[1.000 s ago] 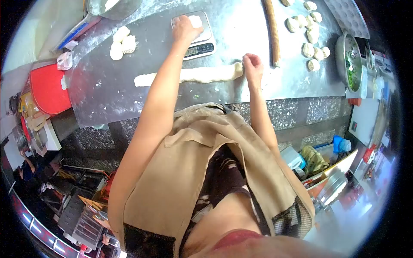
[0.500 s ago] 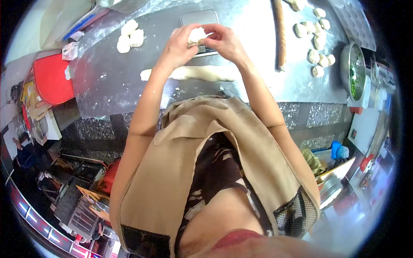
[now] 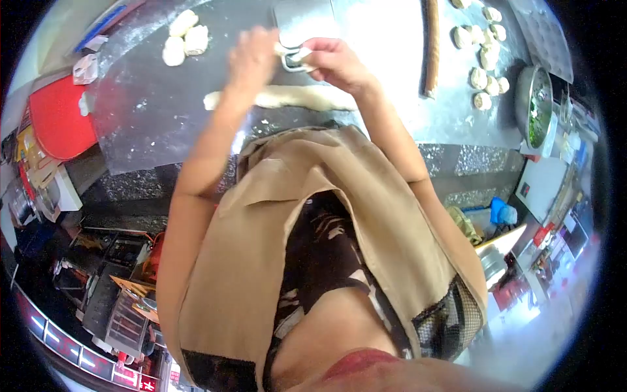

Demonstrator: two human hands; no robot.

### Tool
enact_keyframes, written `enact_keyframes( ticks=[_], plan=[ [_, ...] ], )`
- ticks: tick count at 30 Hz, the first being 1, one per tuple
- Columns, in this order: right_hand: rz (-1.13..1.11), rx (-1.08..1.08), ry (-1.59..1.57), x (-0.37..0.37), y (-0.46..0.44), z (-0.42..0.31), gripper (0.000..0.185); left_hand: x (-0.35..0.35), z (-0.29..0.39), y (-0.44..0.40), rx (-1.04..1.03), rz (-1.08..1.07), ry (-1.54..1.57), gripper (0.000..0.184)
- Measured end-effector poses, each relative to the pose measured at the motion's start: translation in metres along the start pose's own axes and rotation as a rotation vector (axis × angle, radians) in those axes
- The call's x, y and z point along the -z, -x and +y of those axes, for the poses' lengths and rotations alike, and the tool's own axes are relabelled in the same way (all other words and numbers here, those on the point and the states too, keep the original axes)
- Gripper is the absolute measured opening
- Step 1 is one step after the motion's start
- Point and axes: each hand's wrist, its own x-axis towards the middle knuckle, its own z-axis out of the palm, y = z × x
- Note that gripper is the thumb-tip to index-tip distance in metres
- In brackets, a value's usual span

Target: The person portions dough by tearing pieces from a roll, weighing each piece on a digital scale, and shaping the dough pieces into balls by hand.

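My left hand [image 3: 251, 60] is smeared by motion, fingers curled, over the left side of the kitchen scale [image 3: 304, 23]. A pale bit of dough shows beside its fingertips; whether the hand grips it I cannot tell. My right hand [image 3: 336, 62] is closed in a pinch on a small piece of dough [image 3: 302, 56], above the scale's front end. Nearer my body, a long dough roll [image 3: 304, 98] lies crosswise on the metal table, partly behind my left forearm.
Dough balls [image 3: 185, 36] sit to the left. A wooden rolling pin [image 3: 432, 49] lies right of the scale, with several dough pieces [image 3: 480, 78] beyond it. A metal bowl with chopped greens [image 3: 535, 108] stands at the far right, and a red board [image 3: 60, 117] at the left.
My hands have moved apart, the left one leftward and now blurred. The larger lump of dough seen between them earlier no longer shows there. The whole view has shifted slightly.
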Motion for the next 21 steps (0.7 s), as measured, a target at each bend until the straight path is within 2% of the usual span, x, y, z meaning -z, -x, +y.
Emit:
enact_keyframes(
  ticks=[1,3,5,6,7,9,11,13,15,17,18,19,20,21],
  plan=[
    [-0.009,0.055,-0.027,0.01,0.018,-0.008,0.015,-0.006,-0.02,0.001,0.021,0.003,-0.069,0.026],
    [0.269,0.274,0.195,0.037,0.048,-0.02,0.024,-0.011,-0.068,0.003,0.106,-0.023,-0.084,0.029],
    [0.723,0.286,0.673,0.073,0.08,-0.016,0.026,-0.009,-0.101,0.01,0.192,-0.131,-0.152,0.034],
    [0.82,0.15,0.869,0.1,0.094,-0.006,0.032,-0.009,-0.093,0.014,0.178,-0.13,-0.143,0.034],
    [0.909,0.008,1.06,0.121,0.104,0.009,0.039,-0.006,-0.084,0.021,0.134,0.021,-0.367,0.036],
    [0.917,0.024,0.761,0.132,0.116,0.044,0.032,-0.01,-0.066,0.031,0.081,0.17,-0.589,0.038],
    [0.975,0.102,0.69,0.13,0.115,0.076,0.03,-0.024,-0.026,0.039,-0.043,0.26,-0.134,0.036],
    [1.12,0.146,0.752,0.114,0.112,0.089,0.025,-0.043,0.011,0.051,-0.201,0.076,0.19,0.035],
    [1.074,0.093,0.667,0.109,0.11,0.099,0.027,-0.064,0.049,0.06,-0.38,-0.012,0.303,0.032],
    [1.068,0.106,0.629,0.104,0.107,0.104,0.031,-0.065,0.085,0.061,-0.423,-0.033,0.398,0.047],
    [1.062,0.112,0.598,0.101,0.105,0.106,0.036,-0.07,0.099,0.059,-0.431,-0.03,0.398,0.047],
    [1.045,0.001,0.761,0.093,0.105,0.101,0.046,-0.077,0.111,0.057,-0.411,-0.033,0.387,0.057],
    [1.091,0.052,0.933,0.09,0.103,0.106,0.048,-0.083,0.121,0.055,-0.389,-0.034,0.375,0.067],
    [1.132,0.104,1.105,0.09,0.101,0.113,0.049,-0.088,0.128,0.052,-0.393,-0.029,0.375,0.067]
  ],
)
